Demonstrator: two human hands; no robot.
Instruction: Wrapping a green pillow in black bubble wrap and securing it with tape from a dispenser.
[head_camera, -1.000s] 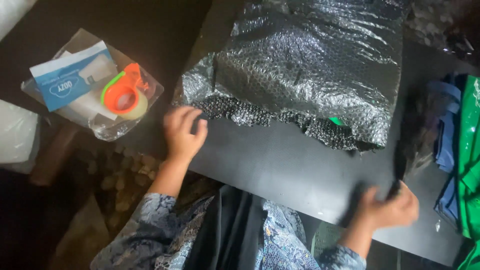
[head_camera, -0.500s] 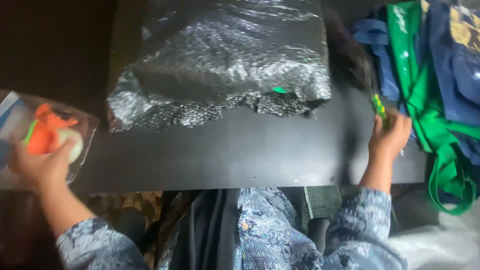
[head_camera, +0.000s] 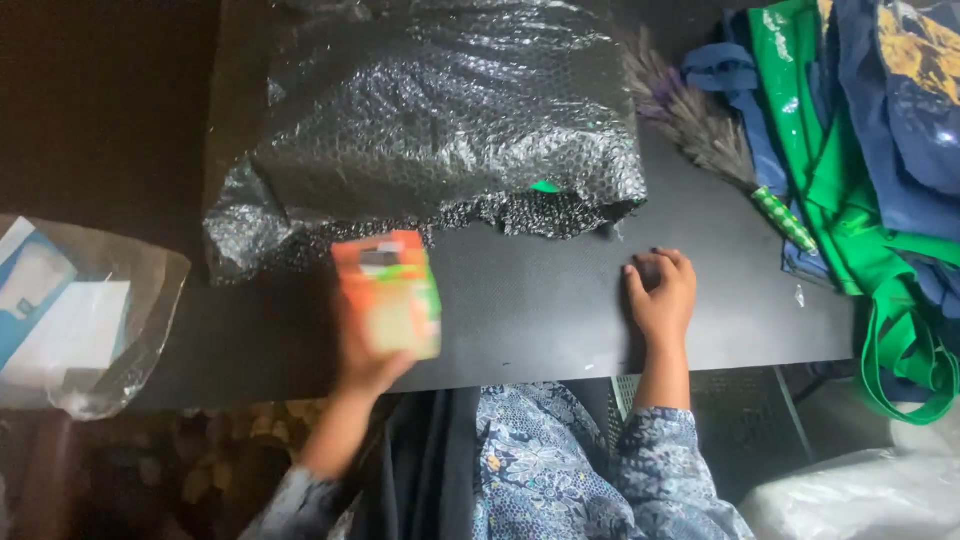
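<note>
Left hand (head_camera: 365, 355) grips an orange plastic tape dispenser with a pale roll of clear tape (head_camera: 388, 293), fingers wrapped round its lower part; dispenser is raised just above the near half of the black bench (head_camera: 530, 320) and blurred, so details of the cutter end cannot be told. Right hand (head_camera: 660, 298) lies on the bench with fingers curled under, holding nothing, just below the ragged front edge of the large sheet of black bubble wrap (head_camera: 440, 120).

Judgement on doing it well: the wrap's loose edge needs to be pinned flat by the free hand before any tape meets it, or the bubbles will spring the flap open. Keep the dispenser's cutter facing away from the fingers, and find the tape's free end first; hard to see in this dim light.

Surface: matt black, dark, poorly lit. A small green thing (head_camera: 545, 187) peeps out from under the wrap's edge. At far right, a heap of green and blue cloth bags (head_camera: 880, 150), and a dried purple-grey sprig with a green patterned handle (head_camera: 715, 150) beside them. At left, off the bench, a clear plastic bag with blue-and-white paper packets (head_camera: 70, 320). Patterned floor below.
</note>
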